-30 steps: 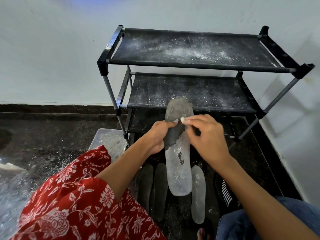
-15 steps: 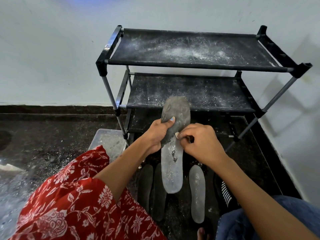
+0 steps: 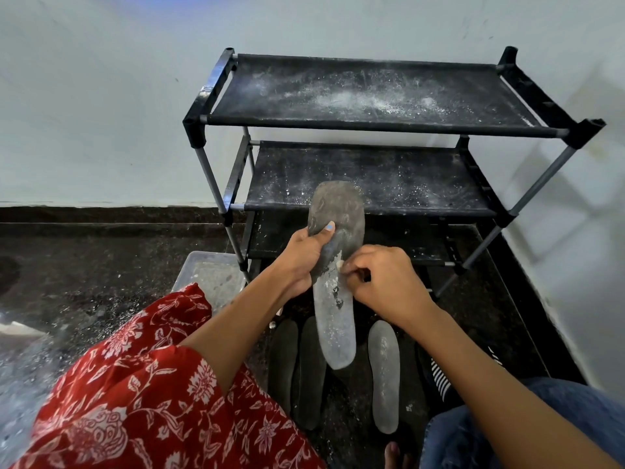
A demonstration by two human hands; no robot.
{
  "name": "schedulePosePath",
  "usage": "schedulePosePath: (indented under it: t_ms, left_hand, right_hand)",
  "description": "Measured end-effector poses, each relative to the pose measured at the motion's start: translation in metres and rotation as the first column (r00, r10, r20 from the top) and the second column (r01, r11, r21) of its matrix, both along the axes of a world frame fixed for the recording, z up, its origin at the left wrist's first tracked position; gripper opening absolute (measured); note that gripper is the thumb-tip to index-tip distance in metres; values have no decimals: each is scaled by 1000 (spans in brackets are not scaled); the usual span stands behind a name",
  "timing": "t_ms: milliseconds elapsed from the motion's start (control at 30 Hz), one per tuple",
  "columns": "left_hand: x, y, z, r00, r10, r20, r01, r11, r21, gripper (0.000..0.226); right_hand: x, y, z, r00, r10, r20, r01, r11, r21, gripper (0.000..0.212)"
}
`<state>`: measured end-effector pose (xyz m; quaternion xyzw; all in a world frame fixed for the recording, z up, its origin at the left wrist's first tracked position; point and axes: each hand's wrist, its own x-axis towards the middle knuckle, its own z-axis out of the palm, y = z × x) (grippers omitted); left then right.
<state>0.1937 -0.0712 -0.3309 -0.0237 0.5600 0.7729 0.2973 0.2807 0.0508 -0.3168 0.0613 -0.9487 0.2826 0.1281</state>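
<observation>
Insole [image 3: 333, 319] is held off the floor [image 3: 84, 265], in front of the lower shelves of the shoe rack [image 3: 209, 93], between both hands. Its long axis runs away from the person: toe end up toward the rack, heel end down over the other insoles [image 3: 384, 377] lying on the floor. A dark top layer [image 3: 338, 211] covers the toe half; the heel half shows pale and bare.

Left hand [image 3: 304, 255] grips the insole from its left edge near mid-length, thumb pressed across the dark layer, fingers hidden behind. Right hand [image 3: 382, 279] comes in from the right edge, fingers curled, thumb and forefinger pinching at the boundary where the dark layer ends. The right hand is nearer that boundary; the left hand sits just above it as the anchor.

Judgement: the step in hand is peeling the dark layer off. The pull should run along the long axis toward the toe.
</observation>
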Motion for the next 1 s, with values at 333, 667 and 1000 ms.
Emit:
schedulePosePath:
  t_ms: [333,667,1000]
  left_hand:
    - [3,0,2,999,-30,-14,31,999,13,20]
    - [-2,-3,6,1000,2,-18,-2,1000,-13,20]
    - [0,-6,8,995,-102,16,101,994,45,22]
  right_hand:
    - [-2,0,1,982,-97,-163,93,995,-33,20]
    - [0,-5,1,968,-150,-200,98,964,-249,18]
    - [-2,-7,-5,969,-86,-232,74,995,-62,21]
